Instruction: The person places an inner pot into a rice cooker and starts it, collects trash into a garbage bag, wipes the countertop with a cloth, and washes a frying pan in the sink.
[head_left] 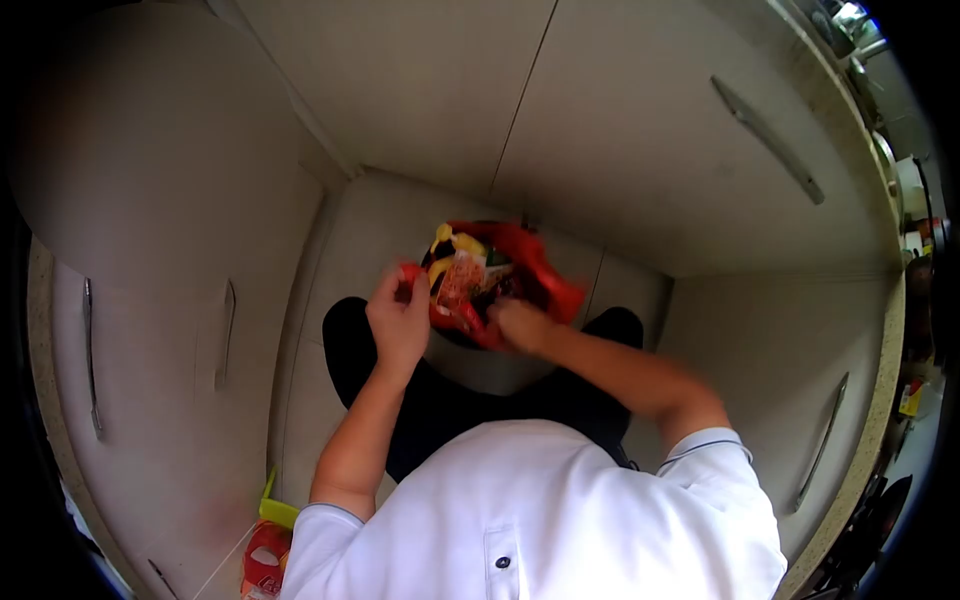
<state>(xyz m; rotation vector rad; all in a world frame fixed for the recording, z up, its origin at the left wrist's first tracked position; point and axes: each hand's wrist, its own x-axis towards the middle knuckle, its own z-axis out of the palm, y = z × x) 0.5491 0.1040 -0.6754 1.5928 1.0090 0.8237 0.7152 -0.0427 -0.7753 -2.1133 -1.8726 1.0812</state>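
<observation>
A red bag (535, 255) lines a bin on the floor between my knees. Inside it lie yellow peels (465, 243), a printed wrapper (461, 278) and dark scraps. At the left rim, my left hand (398, 305) is closed on a bunched edge of the red bag. My right hand (520, 325) is at the near right rim, its fingers curled and partly lost in the bag's folds and blur; what it holds, if anything, is hidden.
Pale cabinet fronts with metal handles (768, 140) surround the tiled floor (375, 220). A red package (265, 558) and a light green object (278, 512) are at the lower left. Kitchen items line the counter (893, 300) at right.
</observation>
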